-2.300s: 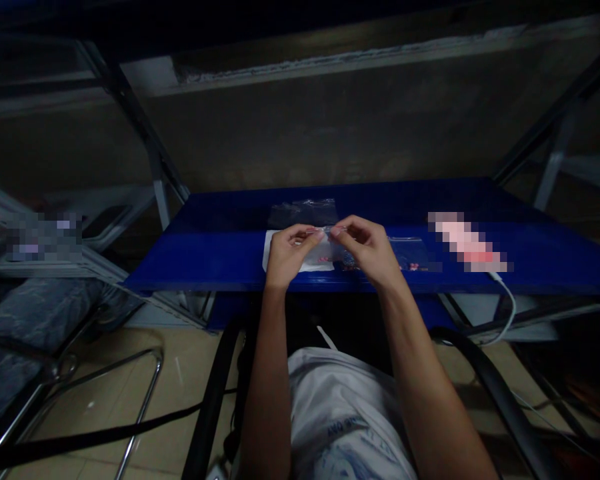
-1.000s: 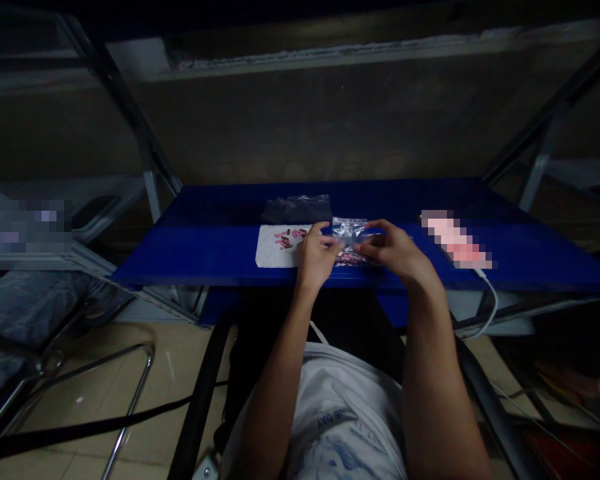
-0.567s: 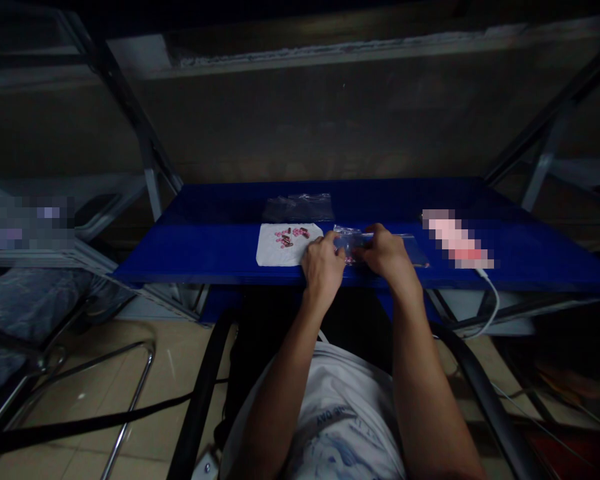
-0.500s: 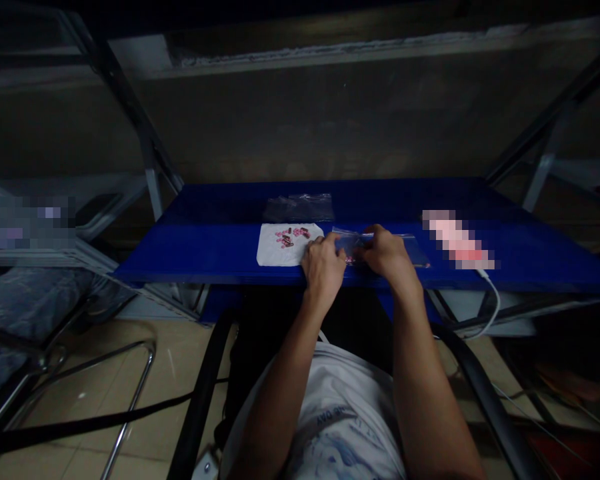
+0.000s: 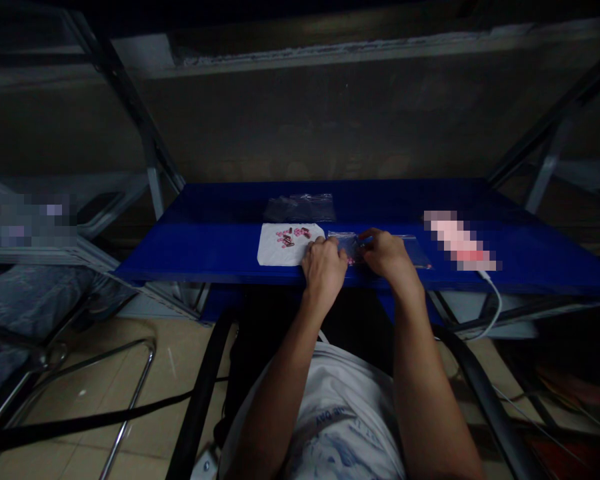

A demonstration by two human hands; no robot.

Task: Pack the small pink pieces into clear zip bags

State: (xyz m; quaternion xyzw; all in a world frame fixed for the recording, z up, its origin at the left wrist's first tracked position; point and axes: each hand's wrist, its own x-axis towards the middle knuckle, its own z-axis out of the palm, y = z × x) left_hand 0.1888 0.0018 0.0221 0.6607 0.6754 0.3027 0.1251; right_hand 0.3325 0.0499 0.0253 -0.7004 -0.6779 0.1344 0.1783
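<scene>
The bench (image 5: 220,240) is bare left of the white paper (image 5: 275,250); a stack of clear bags (image 5: 300,208) lies behind it; the charging cable (image 5: 495,303) hangs far right.

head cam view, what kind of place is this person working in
Probably a dim storeroom or small packing workspace, not a kitchen or office. The work surface is a blue metal shelf on a steel rack frame against a bare wall. Both hands, left hand and right hand, press a small clear bag beside loose pink pieces on a white sheet.

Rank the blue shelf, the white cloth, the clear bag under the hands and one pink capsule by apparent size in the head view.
1. blue shelf
2. white cloth
3. clear bag, partly hidden by the left hand and right hand, so its place against the cloth is unsure
4. pink capsule
</scene>
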